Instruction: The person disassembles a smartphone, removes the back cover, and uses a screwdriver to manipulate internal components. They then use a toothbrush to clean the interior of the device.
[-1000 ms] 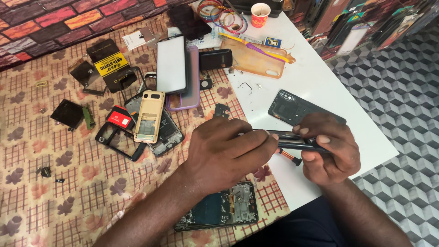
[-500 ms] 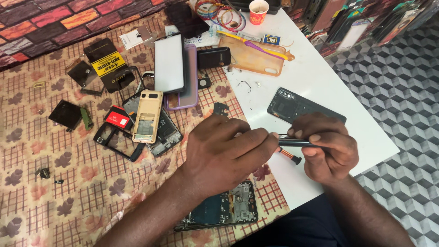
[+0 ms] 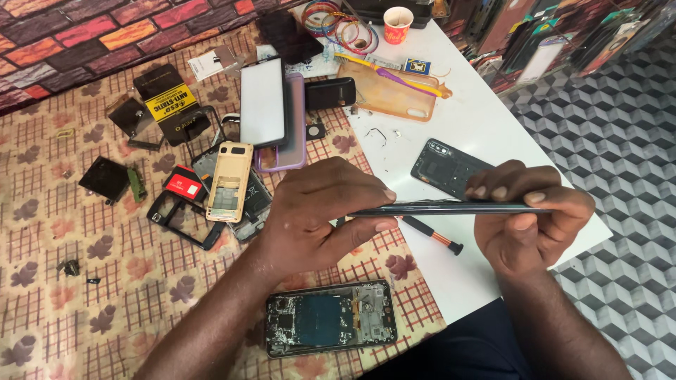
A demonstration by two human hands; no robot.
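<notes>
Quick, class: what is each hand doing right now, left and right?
Left hand: closed, fingers pinching one end of the thin dark panel.
Right hand: closed, gripping the panel's other end.

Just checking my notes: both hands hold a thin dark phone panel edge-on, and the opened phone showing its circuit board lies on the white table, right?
Not quite. The opened phone lies on the patterned cloth, not the white table, as the head view shows. The left hand and right hand do hold the panel edge-on.
</notes>
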